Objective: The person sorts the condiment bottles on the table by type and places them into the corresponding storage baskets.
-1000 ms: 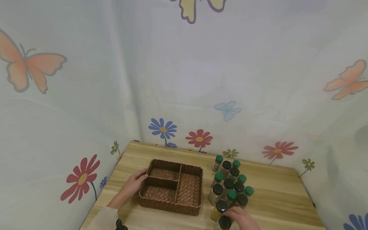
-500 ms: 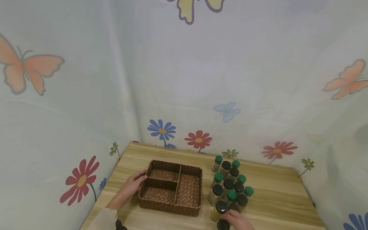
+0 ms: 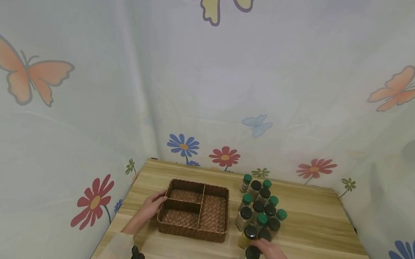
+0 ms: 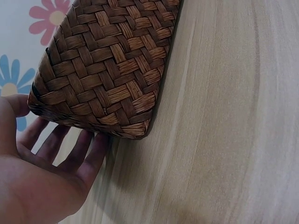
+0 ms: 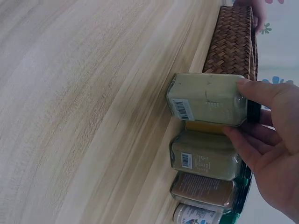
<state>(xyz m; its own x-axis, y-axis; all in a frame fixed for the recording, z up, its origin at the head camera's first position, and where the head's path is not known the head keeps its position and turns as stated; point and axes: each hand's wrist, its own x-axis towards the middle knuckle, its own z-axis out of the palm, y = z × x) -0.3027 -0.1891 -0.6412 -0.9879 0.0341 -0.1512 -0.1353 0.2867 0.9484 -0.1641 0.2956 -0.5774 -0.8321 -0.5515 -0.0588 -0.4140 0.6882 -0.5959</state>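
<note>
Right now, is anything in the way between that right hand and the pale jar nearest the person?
No, nothing visible: the right hand grips the pale jar near its black lid. The yellow jar stands just beyond it, not between.

You've got a pale fabric backdrop [image 3: 209, 84] w/ printed orange butterfly [image 3: 18, 81] far L, printed red-petalled flower [image 3: 94, 202] lower down; lt.-brown wood-grain tabletop [image 3: 321, 225] in front.

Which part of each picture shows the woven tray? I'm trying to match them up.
Head: below the centre, the woven tray sits left of the jars.
Left wrist: upper left of centre, cut off by the top edge.
Right wrist: near the top right, just above the held jar.
Shared landmark: the left hand, touching the tray in all three views.
</note>
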